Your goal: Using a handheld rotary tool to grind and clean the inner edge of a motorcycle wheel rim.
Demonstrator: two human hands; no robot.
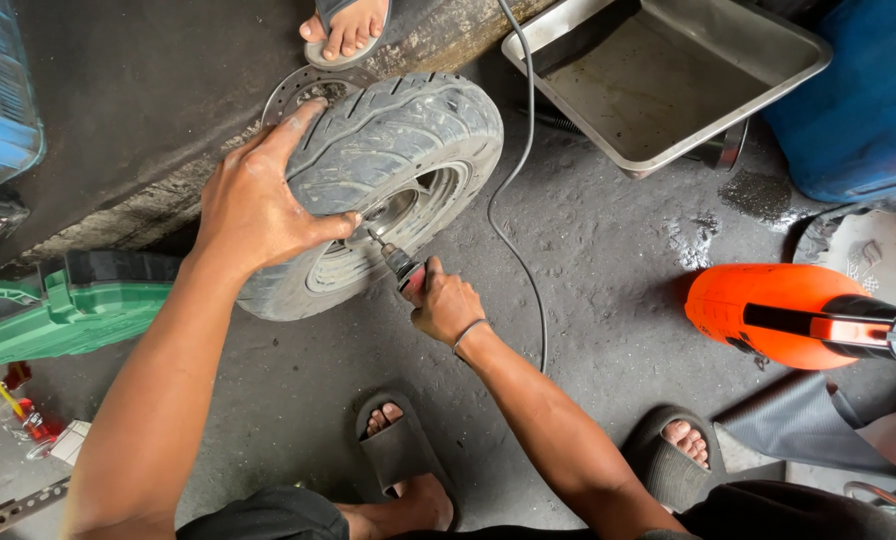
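A small scooter wheel with a worn grey tyre (398, 140) stands tilted on the concrete floor. My left hand (253, 205) lies flat on the tyre's tread and sidewall, thumb near the hub, steadying it. My right hand (443, 305) grips a small tool with a red and black handle (405, 268); its metal tip points into the rim near the hub (383, 215). A brake disc (303, 90) shows behind the tyre.
A steel tray (668, 75) lies at the top right, a blue drum (858, 90) beside it. An orange power tool (778, 315) rests at the right, a green case (63, 310) at the left. Another person's sandalled foot (346, 25) is at the top. A black cable (518, 190) crosses the floor.
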